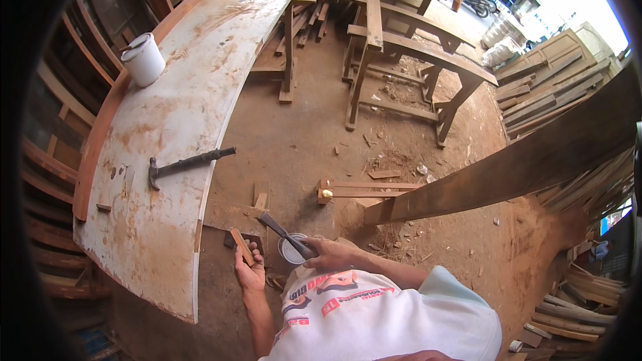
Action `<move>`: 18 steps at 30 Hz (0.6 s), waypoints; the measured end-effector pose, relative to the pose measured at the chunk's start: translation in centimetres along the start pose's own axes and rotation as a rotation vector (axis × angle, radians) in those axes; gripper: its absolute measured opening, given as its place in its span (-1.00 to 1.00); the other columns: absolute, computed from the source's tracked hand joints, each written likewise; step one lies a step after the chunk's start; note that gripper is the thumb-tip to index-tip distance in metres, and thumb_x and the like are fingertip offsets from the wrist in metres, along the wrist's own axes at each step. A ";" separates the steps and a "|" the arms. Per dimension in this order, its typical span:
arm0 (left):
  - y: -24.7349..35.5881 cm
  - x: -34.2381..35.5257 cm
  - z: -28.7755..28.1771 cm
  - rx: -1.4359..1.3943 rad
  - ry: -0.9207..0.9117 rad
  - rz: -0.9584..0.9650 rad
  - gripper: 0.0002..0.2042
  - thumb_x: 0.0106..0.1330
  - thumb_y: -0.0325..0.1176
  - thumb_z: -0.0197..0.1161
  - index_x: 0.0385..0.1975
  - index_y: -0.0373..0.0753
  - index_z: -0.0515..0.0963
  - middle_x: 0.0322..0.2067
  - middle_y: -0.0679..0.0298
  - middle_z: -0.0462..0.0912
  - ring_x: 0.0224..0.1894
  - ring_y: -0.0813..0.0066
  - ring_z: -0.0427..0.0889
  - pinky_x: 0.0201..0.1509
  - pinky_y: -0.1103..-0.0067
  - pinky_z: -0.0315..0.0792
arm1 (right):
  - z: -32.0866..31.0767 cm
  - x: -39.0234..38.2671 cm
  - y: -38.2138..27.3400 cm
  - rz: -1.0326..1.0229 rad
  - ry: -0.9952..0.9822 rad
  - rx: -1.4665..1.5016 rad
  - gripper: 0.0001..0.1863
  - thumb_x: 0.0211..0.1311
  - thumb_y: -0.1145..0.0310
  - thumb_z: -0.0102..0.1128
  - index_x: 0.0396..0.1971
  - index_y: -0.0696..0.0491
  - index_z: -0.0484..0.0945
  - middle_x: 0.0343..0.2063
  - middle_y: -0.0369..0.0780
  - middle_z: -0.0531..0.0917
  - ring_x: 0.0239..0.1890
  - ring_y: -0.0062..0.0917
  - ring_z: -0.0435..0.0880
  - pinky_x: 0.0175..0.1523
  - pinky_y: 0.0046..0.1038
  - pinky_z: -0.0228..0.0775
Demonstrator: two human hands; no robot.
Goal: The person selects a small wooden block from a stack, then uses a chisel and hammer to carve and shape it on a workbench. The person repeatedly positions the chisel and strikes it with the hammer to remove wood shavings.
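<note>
My left hand is closed around a small reddish-brown wooden block, tilted up past the fingers. To its right, my right hand grips the handle of a long flat-bladed hand tool. Its dark blade points up and left; whether it is a chisel or a putty knife I cannot tell. Just under this tool sits a round white-rimmed tub, partly covered by the tool and hand. On the pale worktable at my left lies a hammer, head to the left.
A white bucket stands on the stained worktable. Wooden trestles stand ahead. A wide dark plank slants in from the right. Narrow wooden strips lie beyond my hands, with a pale blob at one end. Stacked timber lines both sides.
</note>
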State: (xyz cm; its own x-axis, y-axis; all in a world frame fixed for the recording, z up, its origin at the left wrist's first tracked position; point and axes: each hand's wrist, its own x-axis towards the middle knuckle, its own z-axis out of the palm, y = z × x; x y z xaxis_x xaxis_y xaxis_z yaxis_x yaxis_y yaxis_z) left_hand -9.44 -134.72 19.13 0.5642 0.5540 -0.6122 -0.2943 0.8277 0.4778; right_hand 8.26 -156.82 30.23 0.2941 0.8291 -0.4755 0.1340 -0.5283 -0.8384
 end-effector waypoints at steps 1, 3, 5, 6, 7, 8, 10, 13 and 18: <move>0.3 -0.7 0.8 0.011 -0.011 -0.010 -0.56 0.60 -0.02 0.14 0.25 -0.20 0.45 -0.17 0.23 0.66 -0.33 0.55 0.57 -0.32 0.66 0.53 | 0.6 -0.3 -0.1 -0.008 0.042 -0.037 -0.24 0.21 0.14 0.34 0.37 0.14 0.39 0.10 0.04 0.64 0.14 -0.16 0.65 0.28 -0.23 0.42; 1.0 -2.0 2.3 0.029 -0.015 -0.028 -0.56 0.62 0.01 0.10 0.30 -0.13 0.45 -0.18 0.26 0.69 -0.31 0.55 0.61 -0.28 0.65 0.59 | 1.4 -0.2 -0.4 0.036 0.152 -0.061 -0.30 0.16 0.19 0.30 0.29 0.20 0.43 -0.03 0.08 0.70 0.05 -0.08 0.70 0.17 -0.21 0.50; 1.0 -0.6 1.3 0.116 -0.064 -0.044 -0.48 0.61 0.13 0.05 0.34 -0.10 0.38 -0.25 0.29 0.69 -0.38 0.61 0.57 -0.38 0.69 0.49 | 1.1 0.0 -1.7 0.127 0.191 -0.064 -0.32 0.16 0.17 0.32 0.25 0.21 0.45 -0.13 0.07 0.73 -0.06 -0.09 0.75 0.09 -0.20 0.55; 0.8 0.0 0.8 0.101 -0.054 -0.052 -0.48 0.62 0.17 0.02 0.29 -0.12 0.42 -0.30 0.31 0.67 -0.46 0.67 0.51 -0.50 0.72 0.37 | 1.7 0.7 -0.2 0.109 0.221 0.024 -0.33 0.16 0.18 0.33 0.23 0.22 0.45 -0.19 0.06 0.74 -0.15 -0.13 0.76 0.01 -0.21 0.57; 0.8 0.3 1.1 0.118 -0.038 -0.063 -0.51 0.61 0.18 0.02 0.16 -0.13 0.46 -0.35 0.32 0.65 -0.53 0.69 0.45 -0.58 0.74 0.25 | 2.6 1.0 1.7 0.115 0.238 0.128 -0.35 0.16 0.19 0.34 0.20 0.23 0.46 -0.25 0.05 0.75 -0.24 -0.18 0.78 -0.06 -0.21 0.59; 0.9 0.7 0.1 0.076 -0.077 -0.039 -0.55 0.60 0.18 0.04 0.05 -0.12 0.46 -0.40 0.34 0.63 -0.56 0.69 0.43 -0.60 0.75 0.22 | 2.9 1.1 0.8 0.021 0.260 0.225 -0.38 0.17 0.25 0.35 0.21 0.21 0.46 -0.26 -0.02 0.73 -0.31 -0.38 0.75 -0.15 -0.31 0.59; 1.6 0.4 0.3 0.016 -0.021 -0.027 -0.58 0.58 0.17 0.11 0.00 -0.10 0.46 -0.38 0.31 0.60 -0.54 0.70 0.39 -0.59 0.76 0.23 | 2.8 1.1 -1.5 -0.007 0.200 0.282 -0.37 0.20 0.31 0.35 0.27 0.18 0.45 -0.18 -0.19 0.66 -0.30 -0.56 0.66 -0.23 -0.46 0.55; 2.0 0.8 1.9 -0.008 0.002 0.015 -0.63 0.59 0.06 0.12 -0.03 -0.16 0.50 -0.36 0.27 0.63 -0.46 0.61 0.47 -0.44 0.67 0.36 | 3.2 1.2 -2.0 -0.011 0.221 0.269 -0.39 0.24 0.35 0.32 0.30 0.18 0.46 -0.10 -0.23 0.68 -0.24 -0.62 0.65 -0.18 -0.53 0.57; 2.1 2.2 1.4 -0.079 -0.048 0.021 -0.73 0.55 -0.11 0.17 -0.05 -0.19 0.54 -0.29 0.16 0.69 -0.38 0.51 0.59 -0.32 0.60 0.51 | 3.1 1.2 -1.9 -0.039 0.113 0.616 -0.42 0.29 0.26 0.26 0.24 0.26 0.49 -0.15 -0.18 0.69 -0.26 -0.58 0.67 -0.18 -0.53 0.51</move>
State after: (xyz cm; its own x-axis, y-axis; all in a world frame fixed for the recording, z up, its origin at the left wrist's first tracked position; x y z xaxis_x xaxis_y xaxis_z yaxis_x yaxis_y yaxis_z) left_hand -7.76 -131.91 19.69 0.5930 0.5682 -0.5705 -0.3657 0.8213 0.4378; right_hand 5.41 -154.28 30.40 0.4024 0.8035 -0.4387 -0.4138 -0.2678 -0.8701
